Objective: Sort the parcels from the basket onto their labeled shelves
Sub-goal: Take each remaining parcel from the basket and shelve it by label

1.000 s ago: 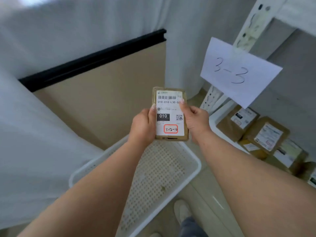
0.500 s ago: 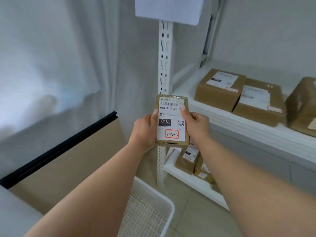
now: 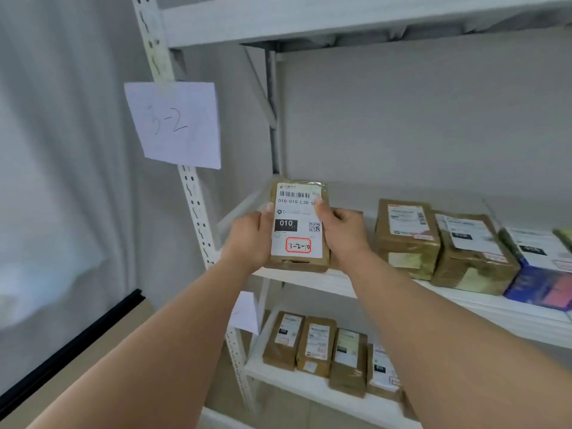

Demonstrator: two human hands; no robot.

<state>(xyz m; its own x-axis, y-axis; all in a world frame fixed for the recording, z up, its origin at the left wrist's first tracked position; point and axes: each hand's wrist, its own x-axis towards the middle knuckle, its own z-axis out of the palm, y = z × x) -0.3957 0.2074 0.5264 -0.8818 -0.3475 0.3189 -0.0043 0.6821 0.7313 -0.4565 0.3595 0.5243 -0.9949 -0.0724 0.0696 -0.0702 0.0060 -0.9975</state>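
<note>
A small brown parcel (image 3: 297,226) with a white label, hand-marked 3-2-10 in a red box, is held upright in front of me. My left hand (image 3: 251,238) grips its left edge and my right hand (image 3: 342,230) grips its right edge. It hovers at the left end of the middle shelf (image 3: 334,283) of a white rack. A paper sign (image 3: 176,123) reading 3-2 hangs on the rack's front post beside that shelf. The basket is out of view.
Several brown parcels (image 3: 405,236) and a blue box (image 3: 544,283) sit on the middle shelf to the right. The lower shelf (image 3: 297,382) holds a row of small parcels (image 3: 315,345). A tan panel with a black edge (image 3: 77,342) stands lower left, against a white curtain.
My view has lifted from the basket and lower shelf to the middle shelf. Both hands have carried the parcel up and right, level with the shelf marked 3-2. The basket has left the frame.
</note>
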